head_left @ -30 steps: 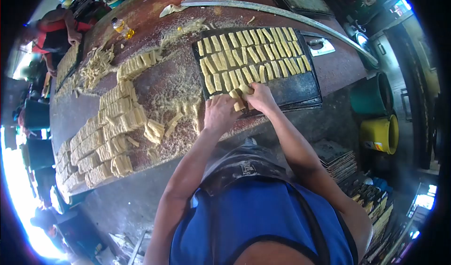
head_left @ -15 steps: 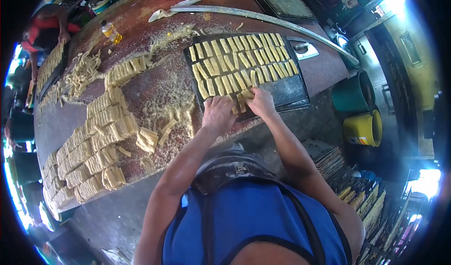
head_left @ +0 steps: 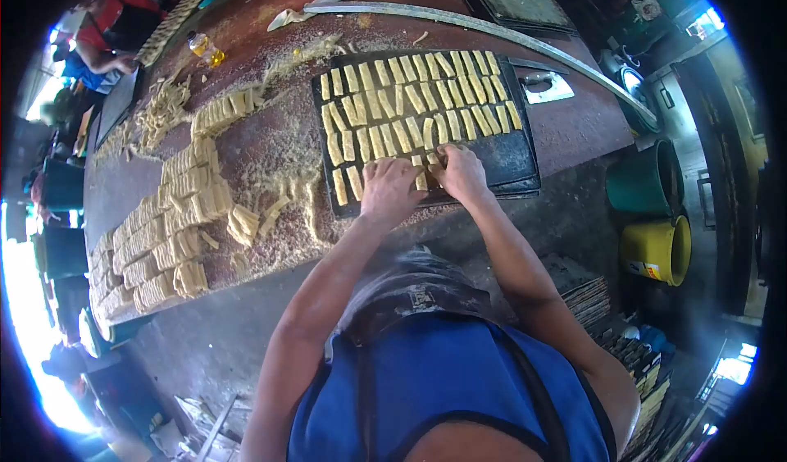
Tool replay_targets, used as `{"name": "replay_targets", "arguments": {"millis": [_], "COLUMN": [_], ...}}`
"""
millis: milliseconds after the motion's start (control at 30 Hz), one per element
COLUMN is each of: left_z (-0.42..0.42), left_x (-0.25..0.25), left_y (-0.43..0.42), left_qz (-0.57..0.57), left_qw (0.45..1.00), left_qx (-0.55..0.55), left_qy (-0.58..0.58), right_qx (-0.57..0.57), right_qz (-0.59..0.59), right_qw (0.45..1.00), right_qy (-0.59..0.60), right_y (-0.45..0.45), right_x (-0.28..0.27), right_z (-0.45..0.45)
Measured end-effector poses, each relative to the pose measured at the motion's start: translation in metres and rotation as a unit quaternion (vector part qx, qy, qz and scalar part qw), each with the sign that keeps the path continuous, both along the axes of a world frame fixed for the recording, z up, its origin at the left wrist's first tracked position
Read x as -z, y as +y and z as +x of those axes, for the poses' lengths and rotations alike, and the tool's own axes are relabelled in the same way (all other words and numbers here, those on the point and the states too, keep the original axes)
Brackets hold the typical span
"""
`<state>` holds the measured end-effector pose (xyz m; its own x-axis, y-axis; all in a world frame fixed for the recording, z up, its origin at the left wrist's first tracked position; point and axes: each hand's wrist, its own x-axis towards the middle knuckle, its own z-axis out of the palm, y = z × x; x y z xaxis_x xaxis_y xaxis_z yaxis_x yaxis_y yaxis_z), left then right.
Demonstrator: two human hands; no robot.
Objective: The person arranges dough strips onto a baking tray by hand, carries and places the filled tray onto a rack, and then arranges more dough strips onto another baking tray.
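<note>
Rows of pale dough strips lie on a black baking tray in front of me. My left hand is over the front row, its fingers bent down and close together; what lies beneath them is hidden. Two strips of that row show to its left. My right hand is beside it, thumb and fingers pinched on a short dough strip. Another strip lies between the two hands.
Stacked dough strips and loose scraps cover the floury table's left side. A bottle, a long metal bar and a flat metal scraper lie around the tray. A co-worker stands far left. Green and yellow buckets stand right.
My left hand has shifted right relative to the tray, and two front-row strips now show beside it. The view has turned slightly. The co-worker's arm now reaches along a far tray.
</note>
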<state>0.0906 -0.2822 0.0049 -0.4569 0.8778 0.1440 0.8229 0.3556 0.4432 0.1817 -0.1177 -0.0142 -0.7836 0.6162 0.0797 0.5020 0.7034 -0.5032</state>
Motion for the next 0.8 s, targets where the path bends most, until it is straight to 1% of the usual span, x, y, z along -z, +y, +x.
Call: {"name": "replay_targets", "arguments": {"millis": [100, 167, 200, 233, 300, 333, 367, 400, 433, 467, 500, 567, 600, 633, 667, 700, 733, 767, 800], "left_z": [0.002, 0.0, 0.001, 0.0, -0.005, -0.006, -0.01, -0.013, -0.02, -0.03, -0.043, -0.073, -0.092, -0.11, -0.119, -0.126, -0.136, -0.145, -0.148], "left_x": [0.003, 0.003, 0.001, 0.003, 0.008, 0.006, 0.003, -0.004, -0.011, -0.017, -0.016, -0.012, -0.001, 0.008, -0.001, -0.009, -0.003, 0.004, 0.005], "left_y": [0.01, 0.006, 0.004, 0.003, 0.003, 0.001, -0.006, -0.016, -0.029, -0.047, -0.069, -0.118, -0.147, -0.176, -0.2, -0.224, -0.25, -0.273, -0.292], "left_qz": [-0.022, -0.033, -0.032, -0.035, -0.008, 0.013, 0.007, 0.043, 0.08, 0.078, 0.074, 0.07, 0.094, 0.119, 0.104, 0.088, 0.088, 0.087, 0.076], "left_qw": [1.0, 0.999, 0.999, 0.998, 1.0, 0.999, 0.999, 0.998, 0.996, 0.993, 0.992, 0.973, 0.963, 0.95, 0.938, 0.923, 0.912, 0.9, 0.896], "left_qx": [0.006, -0.008, -0.011, -0.014, -0.004, -0.007, -0.018, -0.031, -0.047, -0.079, -0.095, -0.216, -0.252, -0.287, -0.332, -0.375, -0.398, -0.422, -0.429], "left_qy": [0.016, 0.037, 0.042, 0.041, 0.021, 0.03, 0.029, 0.022, 0.018, 0.027, 0.032, 0.03, 0.009, -0.013, -0.015, -0.019, -0.04, -0.062, -0.085], "right_qx": [-0.002, -0.052, -0.075, -0.077, -0.081, -0.077, -0.103, -0.092, -0.059, 0.0, 0.018, -0.037, -0.042, -0.066, -0.089, -0.125, -0.143, -0.171, -0.275], "right_qz": [0.009, -0.079, -0.071, -0.074, -0.059, -0.048, -0.035, -0.05, -0.067, -0.092, -0.106, -0.084, -0.083, -0.111, -0.139, -0.196, -0.266, -0.324, -0.21], "right_qw": [1.0, 0.995, 0.993, 0.993, 0.993, 0.993, 0.99, 0.991, 0.996, 0.993, 0.992, 0.996, 0.995, 0.991, 0.985, 0.971, 0.952, 0.931, 0.938], "right_qy": [0.008, 0.02, 0.06, 0.058, 0.068, 0.075, 0.093, 0.08, 0.028, 0.072, 0.067, 0.019, 0.021, 0.034, 0.045, 0.061, 0.046, -0.005, -0.005], "right_y": [0.006, 0.008, 0.006, 0.007, 0.007, 0.007, 0.012, 0.009, 0.006, 0.007, 0.003, -0.003, -0.019, -0.04, -0.061, -0.084, -0.113, -0.137, -0.16], "right_x": [-0.004, -0.004, 0.002, 0.007, 0.014, 0.014, 0.012, -0.003, -0.026, -0.018, -0.028, -0.025, -0.029, -0.036, -0.04, -0.04, -0.045, -0.04, -0.029], "right_z": [0.003, 0.004, 0.001, 0.0, -0.008, -0.009, -0.008, -0.008, -0.009, -0.014, -0.021, -0.039, -0.053, -0.068, -0.085, -0.105, -0.125, -0.147, -0.168]}}
